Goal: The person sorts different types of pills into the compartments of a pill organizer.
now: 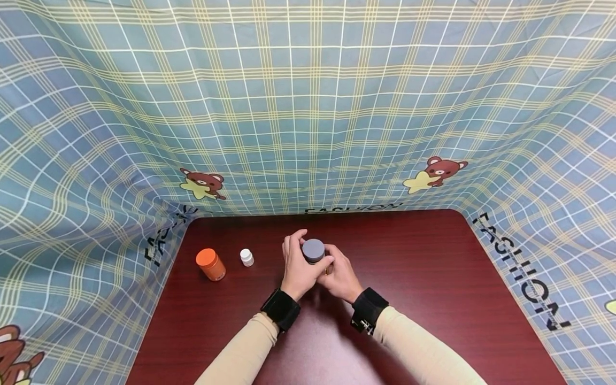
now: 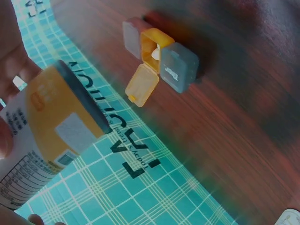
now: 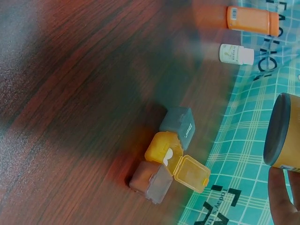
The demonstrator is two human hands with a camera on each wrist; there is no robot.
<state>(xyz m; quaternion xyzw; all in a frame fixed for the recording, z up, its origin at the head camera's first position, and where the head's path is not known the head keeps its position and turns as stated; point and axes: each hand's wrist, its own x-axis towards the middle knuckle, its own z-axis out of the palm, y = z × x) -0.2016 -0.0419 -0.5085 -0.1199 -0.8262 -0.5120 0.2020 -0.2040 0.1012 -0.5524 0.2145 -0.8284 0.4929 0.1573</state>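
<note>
Both hands are around a supplement bottle [image 2: 44,122] with a yellow and white label and a dark grey lid [image 1: 313,250]. My left hand [image 1: 299,274] grips it from the left, thumb across its near side. On the opposite side, my right hand [image 1: 343,279] holds it with curled fingers; some fingers [image 3: 280,197] show below it in the right wrist view. Beyond the bottle's lid in the wrist views, a three-part pill box [image 3: 163,145] sits on the table. Its yellow middle compartment has the lid [image 3: 192,173] flipped back and white pills [image 3: 167,156] inside; the grey and brownish compartments are closed.
An orange bottle [image 1: 210,264] stands at the left of the dark red table [image 1: 433,299]. Between it and my hands is a small white bottle [image 1: 247,258]. Plaid curtain cloth [image 1: 317,133] surrounds the table's back and sides.
</note>
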